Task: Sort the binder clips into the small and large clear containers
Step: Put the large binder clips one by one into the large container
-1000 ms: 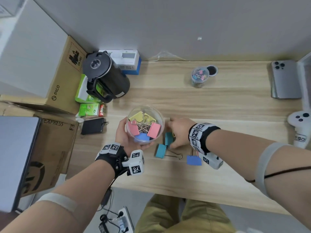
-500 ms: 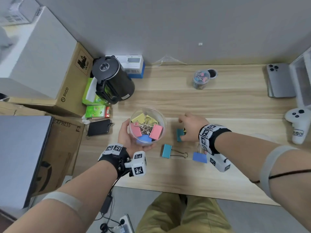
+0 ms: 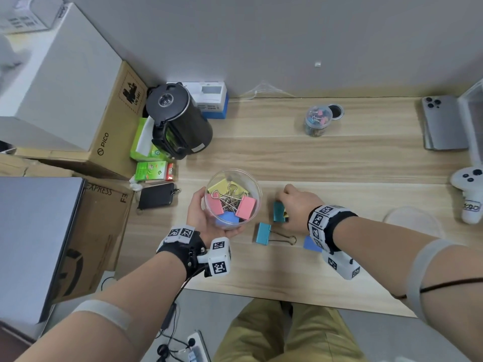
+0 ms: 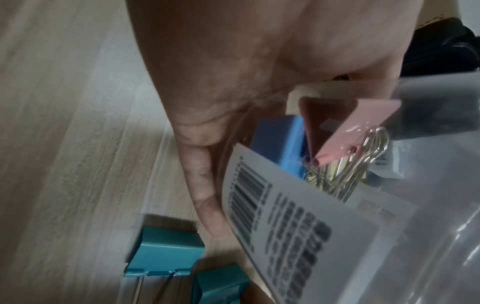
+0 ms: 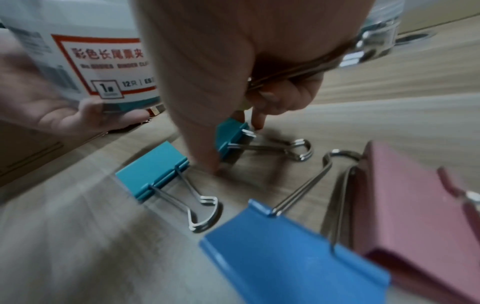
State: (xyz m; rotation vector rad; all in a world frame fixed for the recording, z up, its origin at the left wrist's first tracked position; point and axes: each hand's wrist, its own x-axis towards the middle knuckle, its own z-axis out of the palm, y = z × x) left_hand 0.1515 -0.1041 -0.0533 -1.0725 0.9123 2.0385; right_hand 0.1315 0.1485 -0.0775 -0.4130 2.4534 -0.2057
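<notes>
My left hand (image 3: 200,216) cups the large clear container (image 3: 251,184) just above the desk; several large yellow, pink and blue clips lie inside. To its right, my right hand (image 3: 286,198) is down on the desk. Its curled fingers hold the wire handles of a yellow binder clip (image 5: 244,105), while thumb and forefinger touch a teal clip (image 3: 279,211). A second teal clip (image 3: 262,233), a blue clip (image 3: 311,244) and a pink clip (image 5: 415,205) lie loose near that wrist. The small clear container (image 3: 317,121), full of small clips, stands at the back.
A black kettle (image 3: 177,121), tea boxes (image 3: 154,172), a black card holder (image 3: 156,195) and cardboard boxes (image 3: 104,131) crowd the left. A phone (image 3: 444,124) and white controller (image 3: 470,194) sit at the right. A clear lid (image 3: 411,220) lies by my right forearm.
The head view has shifted and my right hand has slid slightly right at the teal clip. My left hand keeps the large container where it was.
</notes>
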